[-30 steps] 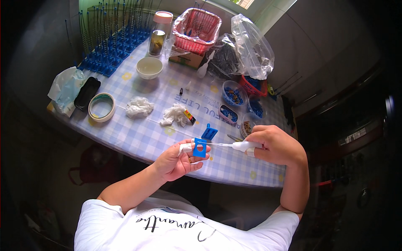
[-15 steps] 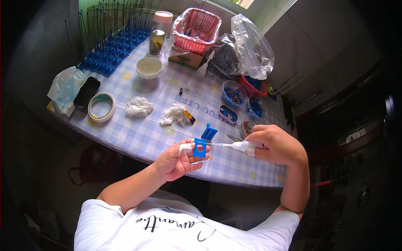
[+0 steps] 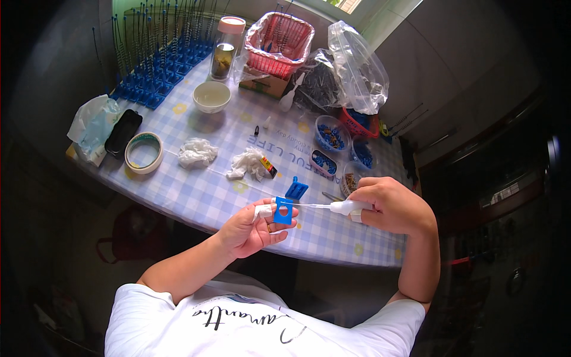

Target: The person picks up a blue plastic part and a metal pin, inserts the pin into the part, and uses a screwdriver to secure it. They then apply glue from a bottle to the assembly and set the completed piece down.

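Observation:
My left hand grips a flat blue plastic plate with a round hole, between thumb and fingers. White tape wraps that thumb. In my right hand is a white squeeze bottle, lying level, its long thin nozzle pointing left. The nozzle's tip reaches the upper part of the plate; whether it touches is too fine to tell. A second blue plastic piece, with a frame-like shape, lies on the table just beyond the plate. White tape also shows on a right finger.
Crumpled white tissues, a small black-and-yellow tube and a tape roll lie on the checked cloth. Farther off are a bowl, a drink bottle, a red basket, tubs of small parts and blue bases with springs.
Almost nothing differs. Both hands, the plate and the squeeze bottle stay in nearly the same place.

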`<state>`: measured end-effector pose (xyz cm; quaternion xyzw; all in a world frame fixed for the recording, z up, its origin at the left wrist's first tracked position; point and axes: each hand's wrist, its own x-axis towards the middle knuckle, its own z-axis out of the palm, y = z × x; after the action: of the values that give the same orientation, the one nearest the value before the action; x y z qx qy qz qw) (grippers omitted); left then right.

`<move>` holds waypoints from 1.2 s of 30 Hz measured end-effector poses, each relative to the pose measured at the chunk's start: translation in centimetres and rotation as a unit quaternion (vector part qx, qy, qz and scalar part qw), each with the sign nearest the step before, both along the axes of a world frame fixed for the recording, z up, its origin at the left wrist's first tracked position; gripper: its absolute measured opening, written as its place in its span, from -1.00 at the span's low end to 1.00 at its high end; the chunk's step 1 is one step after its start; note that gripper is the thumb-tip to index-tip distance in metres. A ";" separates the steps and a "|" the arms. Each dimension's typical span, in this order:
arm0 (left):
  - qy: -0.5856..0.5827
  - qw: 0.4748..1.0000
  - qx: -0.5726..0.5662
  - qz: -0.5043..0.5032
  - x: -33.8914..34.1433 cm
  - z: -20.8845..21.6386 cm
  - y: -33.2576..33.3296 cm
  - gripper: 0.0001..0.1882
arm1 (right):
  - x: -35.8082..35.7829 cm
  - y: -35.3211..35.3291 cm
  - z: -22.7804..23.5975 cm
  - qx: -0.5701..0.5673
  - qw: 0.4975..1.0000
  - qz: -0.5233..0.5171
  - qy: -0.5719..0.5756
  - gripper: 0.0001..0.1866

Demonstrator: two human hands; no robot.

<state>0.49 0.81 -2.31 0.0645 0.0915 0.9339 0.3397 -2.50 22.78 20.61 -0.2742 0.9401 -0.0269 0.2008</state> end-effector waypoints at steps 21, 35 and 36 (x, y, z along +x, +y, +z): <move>-0.017 1.000 0.014 0.006 0.0 0.1 0.0 -0.64 | -0.1 -0.4 0.3 0.014 1.000 -0.004 -0.005 -0.72; -0.014 1.000 0.014 0.006 0.0 0.0 0.1 -0.61 | 0.0 -0.4 0.4 0.013 1.000 -0.001 -0.001 -0.71; -0.014 1.000 0.014 0.006 0.0 0.0 0.1 -0.61 | 0.0 -0.4 0.4 0.016 1.000 -0.003 -0.001 -0.71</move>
<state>0.45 0.88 -2.34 0.0556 0.0741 0.9377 0.3348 -2.52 22.35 20.97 -0.2683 0.9408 -0.0127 0.2066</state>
